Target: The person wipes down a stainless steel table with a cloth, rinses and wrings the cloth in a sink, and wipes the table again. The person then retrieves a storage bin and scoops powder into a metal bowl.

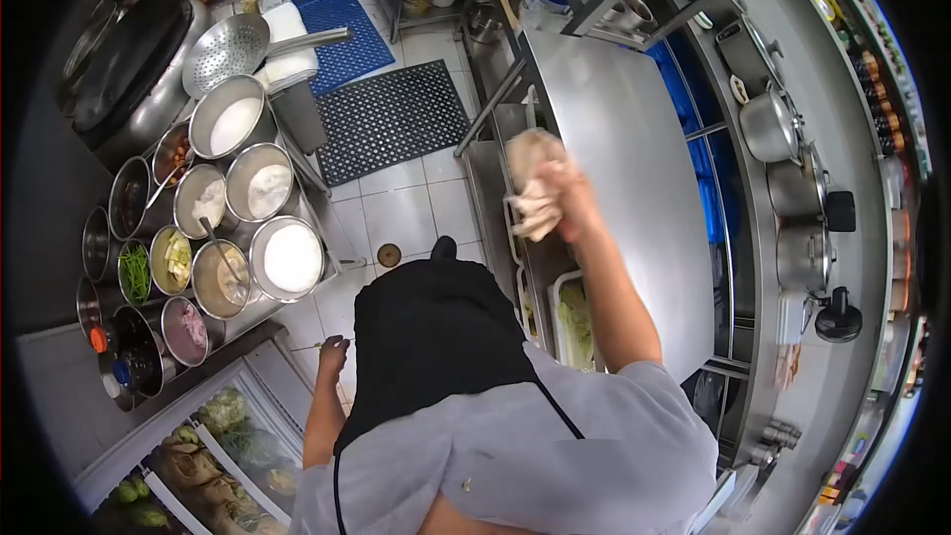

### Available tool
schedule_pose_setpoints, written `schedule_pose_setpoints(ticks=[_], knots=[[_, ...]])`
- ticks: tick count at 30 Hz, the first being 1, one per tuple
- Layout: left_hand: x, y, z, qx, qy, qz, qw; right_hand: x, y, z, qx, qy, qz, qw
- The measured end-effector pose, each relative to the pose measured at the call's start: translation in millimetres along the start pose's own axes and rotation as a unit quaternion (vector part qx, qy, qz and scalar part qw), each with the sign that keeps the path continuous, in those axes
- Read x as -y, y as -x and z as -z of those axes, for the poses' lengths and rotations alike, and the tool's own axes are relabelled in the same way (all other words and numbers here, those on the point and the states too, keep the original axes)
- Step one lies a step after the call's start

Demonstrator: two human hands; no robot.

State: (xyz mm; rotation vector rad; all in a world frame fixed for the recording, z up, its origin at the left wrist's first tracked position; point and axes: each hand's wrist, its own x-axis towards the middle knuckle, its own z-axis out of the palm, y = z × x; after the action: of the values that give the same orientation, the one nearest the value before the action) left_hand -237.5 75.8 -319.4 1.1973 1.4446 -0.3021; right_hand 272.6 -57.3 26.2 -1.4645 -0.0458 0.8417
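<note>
My right hand [567, 200], smeared by motion, is closed on a crumpled off-white cloth [535, 208] at the left edge of the steel table [634, 139]. The cloth hangs bunched over the gap beside the tabletop, above the open bins. Below that forearm sits a white container [573, 322] with pale green leaves in it. My left hand [334, 357] hangs low at my left side, near the glass-topped chiller. Its fingers look curled; whether anything is in them is too small to make out.
Several steel pots of powders and chopped vegetables [287, 256] crowd the left counter. A perforated ladle [226, 52] lies behind them. A black rubber mat [394, 122] covers part of the tiled floor. The chiller [267, 347] holds vegetables. Lidded pots [771, 129] line the right shelf.
</note>
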Motion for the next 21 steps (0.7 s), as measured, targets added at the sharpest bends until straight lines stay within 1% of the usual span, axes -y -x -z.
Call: schedule_pose_setpoints(ticks=[1,2,3,4,5,6,7,8,10,12,13,14,15,16,19,20,21], knots=[[3.0,-9.0,-2.1,-0.015,-0.104,-0.072,0.992,0.5,-15.7,38.5,-0.034,0.040,0.048,0.997],[4.5,-11.7,-3.1,-0.034,-0.204,-0.139,0.968,25.4,0.2,43.8,-0.088,0.129,0.159,0.975],[-6.5,-8.4,-2.8,-0.029,-0.184,-0.138,0.973,30.2,-16.0,78.2,-0.131,0.189,0.197,0.953],[-26.4,-4.4,-4.3,-0.028,-0.161,-0.136,0.977,34.1,-25.3,97.0,-0.168,0.172,0.243,0.940],[-31.9,-16.0,-11.5,-0.029,-0.150,-0.175,0.973,43.0,-37.5,114.3,-0.211,0.189,0.253,0.925],[-31.0,-25.2,-13.5,-0.042,-0.133,-0.207,0.968,66.4,-30.4,103.4,-0.198,0.214,0.222,0.930],[-49.2,-12.3,-18.4,-0.047,-0.097,-0.220,0.969,82.3,-31.0,89.4,-0.197,0.183,0.221,0.937],[-69.1,-0.6,-23.4,-0.042,-0.086,-0.200,0.975,93.8,-42.6,93.8,-0.126,0.145,0.163,0.968],[-115.7,39.3,-31.4,-0.035,-0.115,-0.170,0.978,84.9,-144.1,147.1,-0.116,0.119,0.275,0.947],[-128.7,53.0,-50.8,-0.035,-0.111,-0.182,0.976,94.7,-218.5,171.8,-0.082,0.153,0.257,0.951],[-130.4,56.3,-61.2,-0.032,-0.113,-0.189,0.975,102.4,-237.5,164.6,-0.070,0.171,0.248,0.951],[-126.8,58.7,-72.8,-0.039,-0.123,-0.206,0.970,112.9,-255.8,159.4,-0.108,0.287,0.247,0.919],[-115.9,58.2,-87.3,-0.046,-0.134,-0.221,0.965,129.0,-265.5,149.3,-0.143,0.398,0.243,0.873],[-110.0,65.2,-98.8,-0.054,-0.145,-0.233,0.960,141.7,-274.5,135.4,-0.175,0.502,0.239,0.812],[-92.1,92.4,-118.7,-0.021,-0.164,-0.173,0.971,165.5,-332.4,130.7,-0.182,0.565,0.287,0.752],[-85.8,101.4,-121.4,-0.003,-0.165,-0.149,0.975,161.0,-362.6,136.4,-0.214,0.555,0.307,0.743],[-83.8,106.5,-118.9,0.047,-0.166,-0.104,0.979,155.7,-371.9,125.0,-0.250,0.543,0.326,0.733]])
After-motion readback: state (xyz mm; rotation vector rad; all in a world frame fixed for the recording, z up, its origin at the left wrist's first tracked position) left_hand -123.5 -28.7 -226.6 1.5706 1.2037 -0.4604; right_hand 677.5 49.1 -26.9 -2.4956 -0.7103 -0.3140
